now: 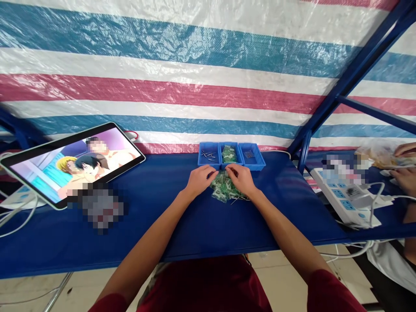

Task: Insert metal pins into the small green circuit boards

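Observation:
My left hand (202, 178) is at the left edge of a pile of small clear-and-green plastic packets (224, 190), its fingers curled and thumb pressed toward them. Across the pile, my right hand (242, 178) has its fingertips pinched together over the packets. Whatever either pinch holds is too small to make out. Just behind my hands stand three blue bins. Thin metal pieces lie in the left bin (200, 151), green packets fill the middle bin (222, 166), and a few small pieces sit in the right bin (260, 161). Thin metal sticks (239, 199) poke out beneath the pile.
A tablet (128, 166) leans at the left of the blue table (208, 234), with a blurred object in front. To the right are a blue metal frame (303, 149) and a white power strip (344, 203) with cables. Another person's hands (404, 175) show at the far right.

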Available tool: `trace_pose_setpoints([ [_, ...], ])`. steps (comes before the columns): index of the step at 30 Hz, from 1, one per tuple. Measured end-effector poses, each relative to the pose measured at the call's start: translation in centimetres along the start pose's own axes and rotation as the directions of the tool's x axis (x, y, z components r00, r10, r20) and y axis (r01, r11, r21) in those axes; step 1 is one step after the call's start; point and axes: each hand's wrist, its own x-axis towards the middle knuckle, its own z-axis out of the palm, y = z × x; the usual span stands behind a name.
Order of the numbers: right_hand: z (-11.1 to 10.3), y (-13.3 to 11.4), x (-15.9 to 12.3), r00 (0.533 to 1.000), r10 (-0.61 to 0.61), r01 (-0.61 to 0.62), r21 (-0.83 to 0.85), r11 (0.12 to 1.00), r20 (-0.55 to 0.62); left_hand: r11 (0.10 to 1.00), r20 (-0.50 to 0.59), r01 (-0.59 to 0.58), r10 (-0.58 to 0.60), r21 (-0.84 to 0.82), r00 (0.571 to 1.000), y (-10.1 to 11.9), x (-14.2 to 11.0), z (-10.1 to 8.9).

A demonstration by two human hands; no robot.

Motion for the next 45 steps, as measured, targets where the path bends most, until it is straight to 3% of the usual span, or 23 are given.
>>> trace_pose_setpoints([
  [4, -0.1, 0.0, 0.0, 1.0, 0.003, -0.003, -0.006, 1.0, -0.018, 0.997, 0.132, 0.073, -0.071, -0.013, 0.989, 1.3, -0.1, 0.9],
  [9, 0.0, 0.0, -0.1, 1.0, -0.002, 0.002, -0.02, 1.0, -0.011, 0.977, 0.187, 0.206, -0.212, 0.053, 0.959, 2.8, -0.2, 1.8],
  [14, 0.1, 0.0, -0.1, 1.0, -0.005, 0.005, -0.023, 1.0, 0.007, 0.957, 0.182, 0.289, -0.289, 0.025, 0.94, 2.8, -0.3, 2.3],
  [26, 0.1, 0.0, -0.1, 1.0, -0.012, 0.012, -0.017, 1.0, 0.005, 0.872, 0.118, 0.422, -0.405, -0.249, 0.907, 1.7, -0.2, 2.3],
  [37, -0.3, 0.1, 0.1, 1.0, -0.017, 0.017, -0.031, 0.999, -0.013, 0.781, 0.09, 0.457, -0.466, -0.425, 0.88, 1.2, -0.4, 2.4],
  [45, -0.2, 0.3, 0.1, 1.0, -0.009, 0.009, -0.031, 0.999, -0.011, 0.814, 0.076, 0.362, -0.37, -0.454, 0.926, 1.0, 0.0, 1.5],
])
